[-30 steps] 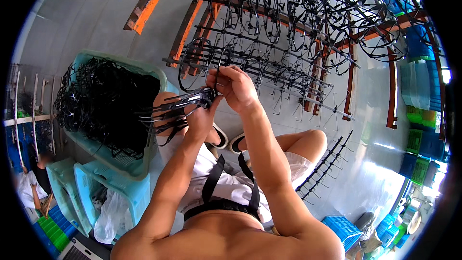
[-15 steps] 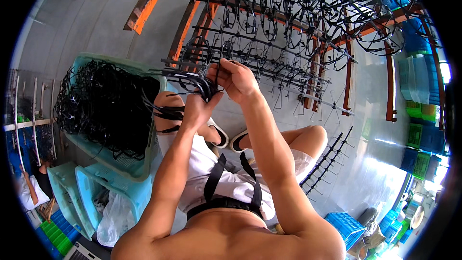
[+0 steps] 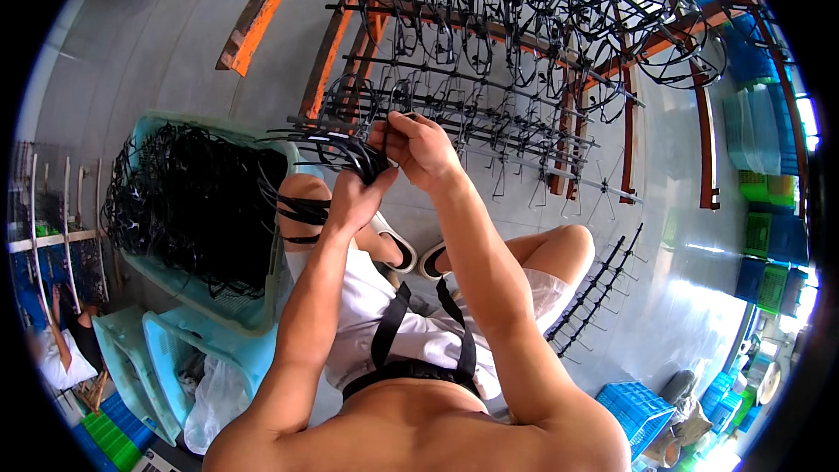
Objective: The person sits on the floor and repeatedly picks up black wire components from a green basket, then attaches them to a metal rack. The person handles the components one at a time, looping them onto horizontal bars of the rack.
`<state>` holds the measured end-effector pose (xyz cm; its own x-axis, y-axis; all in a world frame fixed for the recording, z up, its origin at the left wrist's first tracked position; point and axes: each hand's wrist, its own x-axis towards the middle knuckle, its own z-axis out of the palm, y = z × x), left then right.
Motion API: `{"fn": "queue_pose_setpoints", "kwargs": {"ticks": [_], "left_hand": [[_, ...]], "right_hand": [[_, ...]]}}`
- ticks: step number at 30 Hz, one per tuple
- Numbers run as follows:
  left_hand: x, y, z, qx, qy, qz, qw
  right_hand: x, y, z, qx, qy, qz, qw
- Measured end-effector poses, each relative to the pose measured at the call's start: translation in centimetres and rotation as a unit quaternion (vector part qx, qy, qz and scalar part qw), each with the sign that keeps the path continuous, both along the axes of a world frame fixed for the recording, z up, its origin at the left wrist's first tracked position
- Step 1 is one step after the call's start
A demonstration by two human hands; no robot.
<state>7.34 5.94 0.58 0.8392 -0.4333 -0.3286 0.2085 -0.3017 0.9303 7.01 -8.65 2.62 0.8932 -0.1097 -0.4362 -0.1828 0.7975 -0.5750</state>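
Observation:
My left hand [image 3: 357,198] is closed around a bundle of thin black curved strips [image 3: 336,147], whose ends fan out to the left. Just beyond it, my right hand [image 3: 423,152] is raised with its fingers bent in a pinch on one slim black strip [image 3: 388,133], close to the bundle's end. Both hands are in front of a low hanging rod with wire hooks [image 3: 476,127]. More black strips [image 3: 306,209] lie across my left knee. What exactly the strips are cannot be made out.
A pale green crate [image 3: 262,319] heaped with black strips [image 3: 197,210] stands at my left, near light blue crates [image 3: 205,332]. Ahead, an orange frame [image 3: 325,65] carries rods hung with black loops [image 3: 524,0]. Another hooked rod [image 3: 599,293] lies right; a blue basket [image 3: 631,411] sits behind it.
Both hands have shifted slightly left with the bundle, and the whole view has tilted a little. My right fingers remain bent near the bundle's end.

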Motion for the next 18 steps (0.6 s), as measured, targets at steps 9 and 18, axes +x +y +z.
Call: {"fn": "queue_pose_setpoints", "kwargs": {"ticks": [9, 18], "left_hand": [[0.5, -0.7, 0.8, -0.043, 0.076, 0.065, 0.994], [-3.2, 2.4, 3.5, -0.070, -0.139, 0.060, 0.986]], "right_hand": [[0.9, 0.2, -0.3, -0.014, -0.014, 0.009, 1.000], [-0.8, -0.5, 1.1, -0.247, 0.051, -0.006, 0.968]]}}
